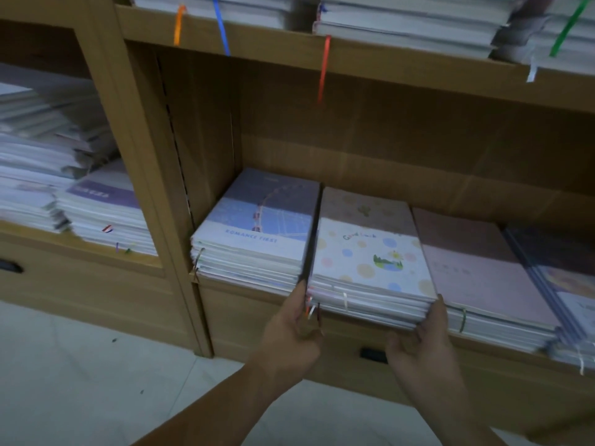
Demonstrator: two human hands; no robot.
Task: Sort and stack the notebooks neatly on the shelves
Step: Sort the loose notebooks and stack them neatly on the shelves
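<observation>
Head view, left hand (291, 331), right hand (423, 338) clasping dotted stack (370, 262) at front corners, headroom above

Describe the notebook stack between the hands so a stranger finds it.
On the lower wooden shelf, stacks sit side by side. Second from left, between the blue stack and pink stack, is the polka-dot stack, held by the left hand and right hand. Only its cover shows pastel dots.

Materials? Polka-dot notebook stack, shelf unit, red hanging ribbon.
Polka-dot notebook stack: paper, matte card cover; layered white page edges show. Shelf unit: wood or wood-look laminate, tan with faint grain; can't tell which. Red ribbon: probably satin fabric, thin limp strip, slight sheen.
</observation>
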